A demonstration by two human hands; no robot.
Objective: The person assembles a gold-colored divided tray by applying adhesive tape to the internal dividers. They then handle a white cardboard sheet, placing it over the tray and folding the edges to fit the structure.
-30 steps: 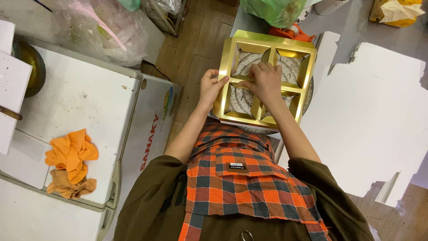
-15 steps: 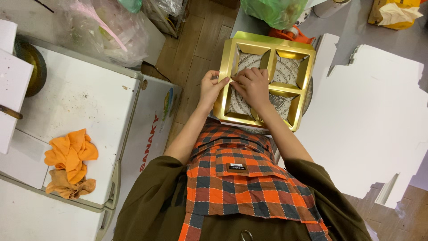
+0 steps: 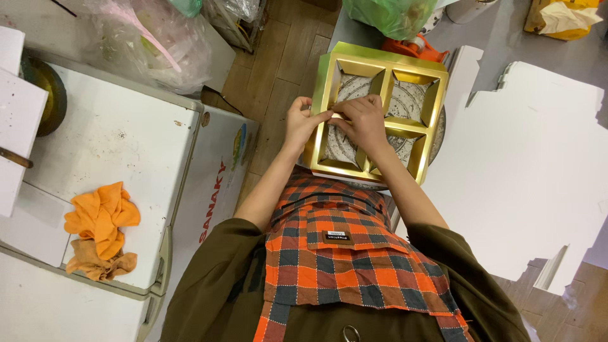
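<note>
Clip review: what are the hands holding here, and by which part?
Both the left hand and the right hand pinch the gold four-compartment box frame at the left end of its centre divider, near the left wall.

There was one gold divider tray (image 3: 378,58) with four compartments at upper centre, two hands, left hand (image 3: 299,124) and right hand (image 3: 361,120), on it, one orange cloth (image 3: 98,229) at lower left, and one green bag (image 3: 389,14) at the top.

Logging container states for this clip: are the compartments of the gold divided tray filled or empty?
Empty. Through all four compartments of the gold tray only the patterned plate beneath shows.
</note>
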